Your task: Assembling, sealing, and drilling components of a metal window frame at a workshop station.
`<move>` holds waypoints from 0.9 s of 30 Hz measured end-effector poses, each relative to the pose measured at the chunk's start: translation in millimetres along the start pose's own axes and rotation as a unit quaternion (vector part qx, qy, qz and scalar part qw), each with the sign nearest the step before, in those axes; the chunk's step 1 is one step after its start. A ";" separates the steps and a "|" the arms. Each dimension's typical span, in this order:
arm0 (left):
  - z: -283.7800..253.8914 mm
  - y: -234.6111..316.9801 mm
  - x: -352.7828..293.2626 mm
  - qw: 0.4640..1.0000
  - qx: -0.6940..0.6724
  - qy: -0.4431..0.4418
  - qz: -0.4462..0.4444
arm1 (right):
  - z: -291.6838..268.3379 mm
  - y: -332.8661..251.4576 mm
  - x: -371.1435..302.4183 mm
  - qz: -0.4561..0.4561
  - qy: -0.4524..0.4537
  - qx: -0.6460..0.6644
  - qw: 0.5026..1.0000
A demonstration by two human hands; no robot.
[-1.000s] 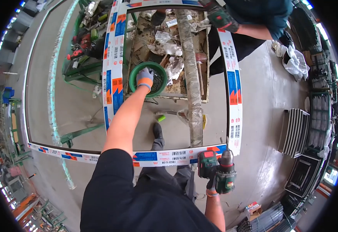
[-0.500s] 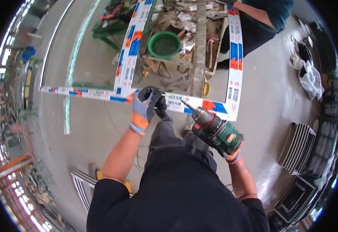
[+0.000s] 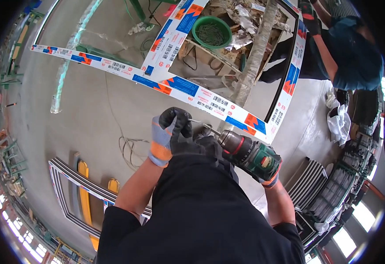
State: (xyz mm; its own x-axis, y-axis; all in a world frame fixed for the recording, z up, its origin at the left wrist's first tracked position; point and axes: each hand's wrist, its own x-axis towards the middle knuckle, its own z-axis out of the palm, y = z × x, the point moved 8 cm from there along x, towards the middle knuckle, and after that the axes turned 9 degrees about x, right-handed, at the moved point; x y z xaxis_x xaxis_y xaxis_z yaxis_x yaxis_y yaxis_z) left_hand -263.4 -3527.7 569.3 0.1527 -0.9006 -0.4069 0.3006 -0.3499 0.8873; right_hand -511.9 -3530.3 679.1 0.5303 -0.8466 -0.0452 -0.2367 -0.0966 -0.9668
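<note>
My left hand (image 3: 171, 132), in a grey, orange and black glove, pinches a screw (image 3: 195, 121) that points right. A green and black cordless drill (image 3: 247, 153) is gripped in my right hand (image 3: 269, 178), its body hiding most of the fingers. The drill's bit (image 3: 211, 128) points up-left and its tip is close to the screw; whether they touch I cannot tell. Just beyond both hands lies a large window frame (image 3: 179, 86), wrapped in white, blue and orange film.
Under the frame, a green bowl of screws (image 3: 211, 33) sits on a cluttered bench (image 3: 210, 57). A co-worker (image 3: 355, 57) at the far right holds a red and black tool (image 3: 307, 11). Another frame (image 3: 60, 185) and yellow bars (image 3: 84, 189) lie behind me at left; a cable (image 3: 128, 147) trails over the floor.
My view has turned and shifted, so the window frame appears tilted and farther from my body. The screw and drill bit are now nearer each other, off the frame's edge. The co-worker's tool has come into view.
</note>
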 end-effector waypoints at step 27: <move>43.3 -29.4 41.8 0.997 0.070 0.030 -0.009 | -91.2 65.4 76.9 0.128 -0.173 0.058 0.975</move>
State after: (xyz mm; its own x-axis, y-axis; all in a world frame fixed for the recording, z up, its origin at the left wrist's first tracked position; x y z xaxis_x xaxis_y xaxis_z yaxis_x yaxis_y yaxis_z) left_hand -306.6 -3566.1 535.6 0.2056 -0.8779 -0.4324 0.1709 -0.4029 0.8992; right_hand -560.8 -3649.4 635.3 0.7140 -0.6060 -0.3507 -0.3138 0.1709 -0.9340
